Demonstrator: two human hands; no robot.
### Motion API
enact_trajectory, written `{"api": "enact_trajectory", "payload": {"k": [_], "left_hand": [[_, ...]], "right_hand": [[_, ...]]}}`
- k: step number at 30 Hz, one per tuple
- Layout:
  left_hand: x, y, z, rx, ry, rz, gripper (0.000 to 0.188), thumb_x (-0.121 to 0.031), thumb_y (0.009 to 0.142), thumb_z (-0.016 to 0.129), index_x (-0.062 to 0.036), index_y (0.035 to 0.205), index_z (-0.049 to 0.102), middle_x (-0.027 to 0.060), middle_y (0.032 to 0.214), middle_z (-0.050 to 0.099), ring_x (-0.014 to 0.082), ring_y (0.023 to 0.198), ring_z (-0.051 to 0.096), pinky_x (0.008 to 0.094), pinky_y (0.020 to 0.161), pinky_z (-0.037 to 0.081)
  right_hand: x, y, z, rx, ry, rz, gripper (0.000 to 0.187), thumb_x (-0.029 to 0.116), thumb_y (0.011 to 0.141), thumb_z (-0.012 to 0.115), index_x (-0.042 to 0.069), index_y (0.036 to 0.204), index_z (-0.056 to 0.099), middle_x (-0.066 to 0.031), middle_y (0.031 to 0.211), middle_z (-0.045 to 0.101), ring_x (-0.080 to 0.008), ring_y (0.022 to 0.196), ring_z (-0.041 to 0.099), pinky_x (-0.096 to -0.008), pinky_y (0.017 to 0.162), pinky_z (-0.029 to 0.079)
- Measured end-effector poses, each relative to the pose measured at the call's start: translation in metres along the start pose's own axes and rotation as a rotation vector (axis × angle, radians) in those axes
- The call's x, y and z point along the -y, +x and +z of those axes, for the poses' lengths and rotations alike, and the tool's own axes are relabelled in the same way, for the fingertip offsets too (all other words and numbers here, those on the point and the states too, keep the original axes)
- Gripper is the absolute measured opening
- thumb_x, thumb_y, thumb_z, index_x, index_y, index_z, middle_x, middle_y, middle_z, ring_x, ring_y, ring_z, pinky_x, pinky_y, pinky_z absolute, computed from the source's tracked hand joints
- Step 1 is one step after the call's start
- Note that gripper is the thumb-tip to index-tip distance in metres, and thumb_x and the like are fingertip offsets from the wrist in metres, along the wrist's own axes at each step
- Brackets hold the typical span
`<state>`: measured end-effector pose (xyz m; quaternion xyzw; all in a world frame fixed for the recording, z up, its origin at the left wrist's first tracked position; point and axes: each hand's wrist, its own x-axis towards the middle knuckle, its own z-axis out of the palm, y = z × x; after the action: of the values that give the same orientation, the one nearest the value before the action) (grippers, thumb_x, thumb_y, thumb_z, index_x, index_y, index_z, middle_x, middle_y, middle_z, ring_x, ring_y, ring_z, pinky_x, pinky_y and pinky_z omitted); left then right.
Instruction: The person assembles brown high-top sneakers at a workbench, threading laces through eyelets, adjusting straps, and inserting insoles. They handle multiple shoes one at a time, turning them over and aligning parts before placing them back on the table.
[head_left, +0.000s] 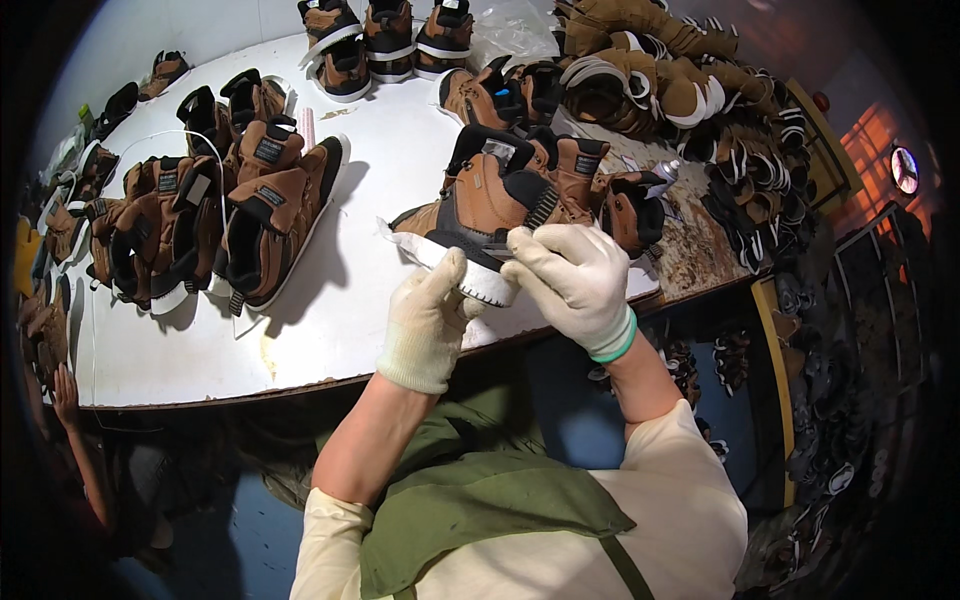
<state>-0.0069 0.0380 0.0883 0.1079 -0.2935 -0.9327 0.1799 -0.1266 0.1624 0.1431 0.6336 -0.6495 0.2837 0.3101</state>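
Fingers of the gloved left hand [425,318] are clamped on the white sole [490,286], thumb pressed along its edge, while the gloved right hand [575,285] bends its fingers in close, tips pinched together at the seam; whether they grip a slim tool is too small to tell. And there's the brown shoe [480,203], tipped up by the table's front edge, right in front of the person, with more shoes just behind it.

How far along? Upper and sole are together on this one, so I'd judge it late-stage detail work, with the seam being worked now; how much of the edge is left, I can't call.

Out across the white table [340,340], a cluster of brown shoes [270,215] stands to the left, pairs are stacked at the far side, and a big heap of shoes [650,75] crowds the right. Beyond, a round clock [904,170] glows on the wall, blue floor [268,520] shows below, and another person's hand [66,397] touches the left edge.
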Motion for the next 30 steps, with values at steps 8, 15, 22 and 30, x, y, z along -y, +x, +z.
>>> {"api": "enact_trajectory", "payload": {"k": [8,15,22,30], "left_hand": [[-0.001,0.011,-0.011,0.059,-0.046,0.063,0.035,-0.030,0.096,0.057,-0.0043,0.118,0.055,0.0022,0.096,0.064,0.0096,0.079,0.061,0.0221,0.064,0.049],[-0.004,0.007,-0.011,0.039,-0.153,0.046,0.034,-0.027,0.096,0.057,-0.0036,0.121,0.053,0.0028,0.099,0.064,0.0103,0.080,0.063,0.0189,0.058,0.051],[-0.006,0.002,-0.009,0.010,-0.175,0.028,0.031,-0.025,0.098,0.055,-0.0041,0.120,0.052,0.0034,0.097,0.064,0.0093,0.079,0.063,0.0191,0.059,0.053],[-0.005,0.002,-0.010,0.028,-0.175,0.025,0.028,-0.025,0.099,0.052,-0.0033,0.116,0.053,0.0050,0.094,0.065,0.0100,0.074,0.065,0.0189,0.056,0.054]], "right_hand": [[0.007,-0.011,-0.013,0.106,0.152,-0.185,0.020,0.023,0.078,0.074,0.012,0.095,0.071,0.0022,0.076,0.062,-0.0147,0.058,0.058,-0.0294,0.051,0.042],[0.014,-0.005,-0.020,0.234,0.611,-0.097,0.034,0.024,0.074,0.079,0.006,0.101,0.072,-0.0051,0.078,0.061,-0.0201,0.064,0.060,-0.0311,0.056,0.047],[0.019,-0.001,-0.006,0.008,0.130,0.189,0.034,0.014,0.072,0.079,0.003,0.104,0.070,-0.0071,0.080,0.059,-0.0239,0.063,0.059,-0.0338,0.056,0.047],[0.018,0.011,0.005,-0.007,0.056,0.128,0.032,0.009,0.070,0.079,0.001,0.100,0.070,-0.0073,0.079,0.059,-0.0216,0.064,0.058,-0.0318,0.057,0.046]]}}
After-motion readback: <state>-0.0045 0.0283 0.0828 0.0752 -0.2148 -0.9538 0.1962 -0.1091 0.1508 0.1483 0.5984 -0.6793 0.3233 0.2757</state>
